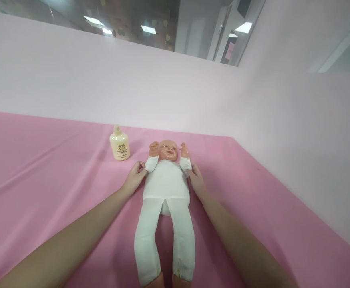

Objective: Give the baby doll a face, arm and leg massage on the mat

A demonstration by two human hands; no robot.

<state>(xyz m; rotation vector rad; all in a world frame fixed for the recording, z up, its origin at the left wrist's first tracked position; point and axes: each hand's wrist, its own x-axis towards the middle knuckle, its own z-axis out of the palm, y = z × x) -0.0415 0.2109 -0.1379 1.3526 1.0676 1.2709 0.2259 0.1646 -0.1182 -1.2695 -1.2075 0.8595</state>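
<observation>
A baby doll point(166, 180) lies on its back on a pink sheet, its head toward the wall. Its head, hands and feet are hard and shiny, while white cloth covers the body and limbs. Both doll arms are bent upward beside the head. At the elbow on the left of the view, my left hand point(136, 173) is closed, thumb and fingers on the white arm. On the opposite side my right hand point(195, 177) grips the other elbow, with part of its fingers hidden behind the doll's arm.
A pale yellow pump bottle point(119, 145) with a printed label stands left of the doll's head. The pink sheet point(57, 172) has creases at the left. Behind it rises a white wall point(103, 80) with a window point(151, 24) above; another wall borders the right.
</observation>
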